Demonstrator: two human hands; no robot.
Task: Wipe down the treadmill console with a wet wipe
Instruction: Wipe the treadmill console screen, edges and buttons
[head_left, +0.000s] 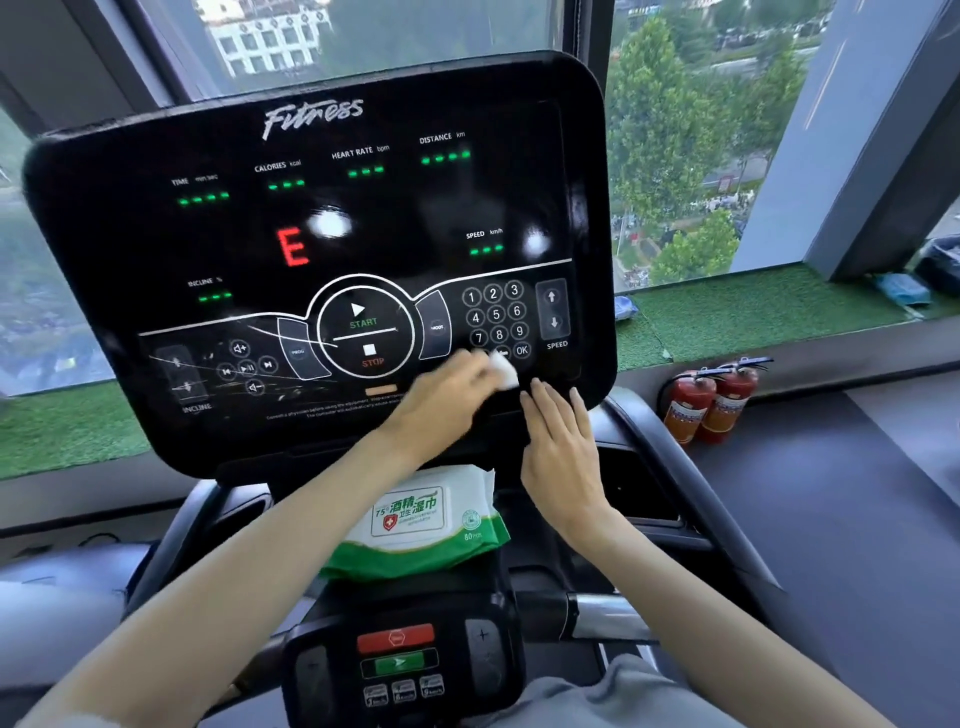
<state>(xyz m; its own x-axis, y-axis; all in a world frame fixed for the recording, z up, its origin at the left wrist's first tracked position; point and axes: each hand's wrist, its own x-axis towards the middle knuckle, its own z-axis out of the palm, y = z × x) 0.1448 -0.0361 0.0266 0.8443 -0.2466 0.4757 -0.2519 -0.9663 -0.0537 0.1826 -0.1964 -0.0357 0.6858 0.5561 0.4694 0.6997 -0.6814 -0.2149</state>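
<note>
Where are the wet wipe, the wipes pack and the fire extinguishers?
wet wipe (505, 370), head view, white exposed corner.
wipes pack (415, 525), head view, printed label.
fire extinguishers (687, 411), head view, left one's red body.

The console (415, 218) is black with white lettering and outlines, rows of green dashes and one red E. The wet wipe (506, 371) is white. The wipe pack (415, 525) is white with a green edge, green characters and a red badge. Two fire extinguishers (727, 402) are red. The window ledge (753, 312) is covered in green turf.
</note>
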